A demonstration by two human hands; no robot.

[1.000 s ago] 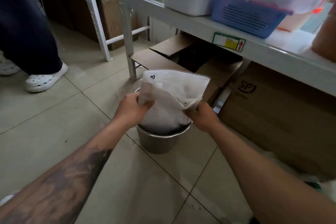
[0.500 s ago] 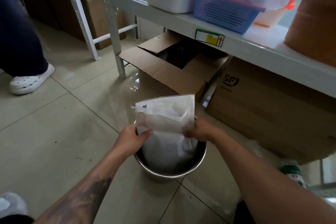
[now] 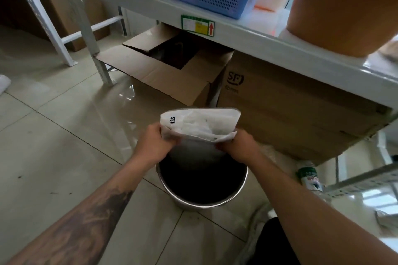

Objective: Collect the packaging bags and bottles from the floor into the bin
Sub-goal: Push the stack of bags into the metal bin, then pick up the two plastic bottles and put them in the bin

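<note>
— Why both hands? The left hand (image 3: 154,143) and right hand (image 3: 239,146) pinch the crumpled white plastic packaging bag (image 3: 199,123) by its sides, feeding it into the round steel bin (image 3: 238,190)

— And the bottles? A green-labelled clear bottle (image 3: 309,177) lies on the floor beside the bin's right rim

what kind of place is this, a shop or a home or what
Most likely a stockroom or small warehouse, not a home. Grey metal shelving carries a blue perforated plastic basket, and brown cardboard shipping boxes sit under it on the beige tiled floor, one printed with a courier logo.
</note>
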